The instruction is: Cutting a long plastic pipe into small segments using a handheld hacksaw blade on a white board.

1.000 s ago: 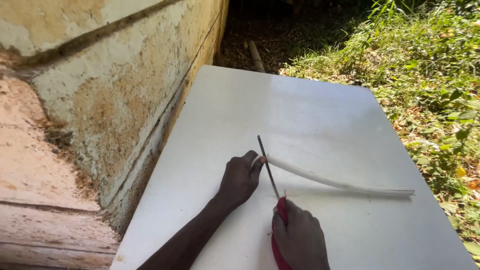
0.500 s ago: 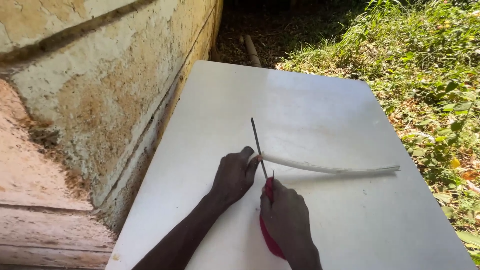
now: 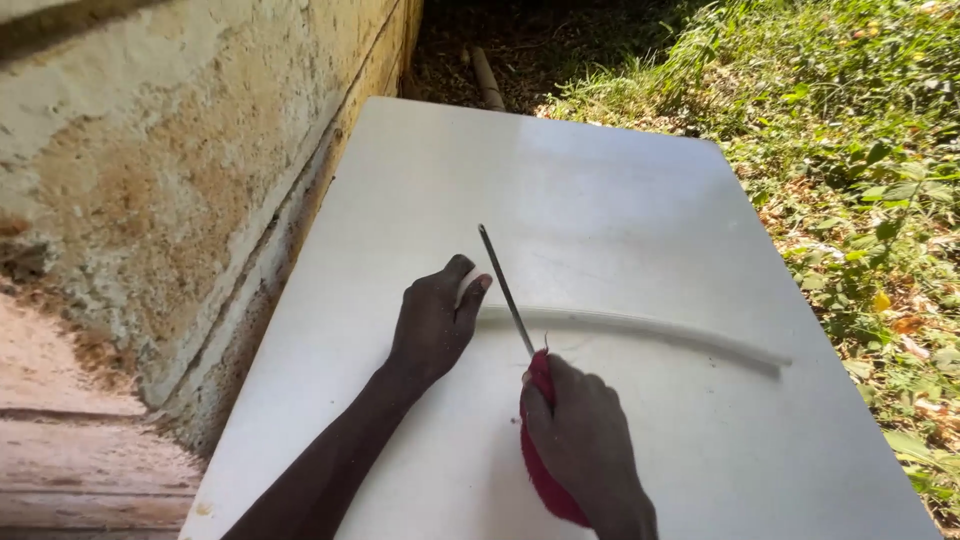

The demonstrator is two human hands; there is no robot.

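A thin white pipe (image 3: 650, 327) lies across a white table (image 3: 560, 180), running from the middle toward the right edge. My left hand (image 3: 432, 320) presses down on the pipe's left end, thumb and fingers over it. My right hand (image 3: 583, 440) grips a narrow dark saw blade (image 3: 505, 288) whose handle end is wrapped in red cloth (image 3: 540, 470). The blade crosses the pipe just right of my left thumb, angled up and to the left.
A stained, weathered concrete wall (image 3: 180, 170) runs along the table's left side. Grass and leafy weeds (image 3: 860, 130) border the right side. A pipe-like object (image 3: 487, 78) lies on dark ground beyond the table's far end.
The blade has slid along its length across the pipe and my right hand has shifted with it. The camera view moved slightly. My left hand stays on the pipe's end.
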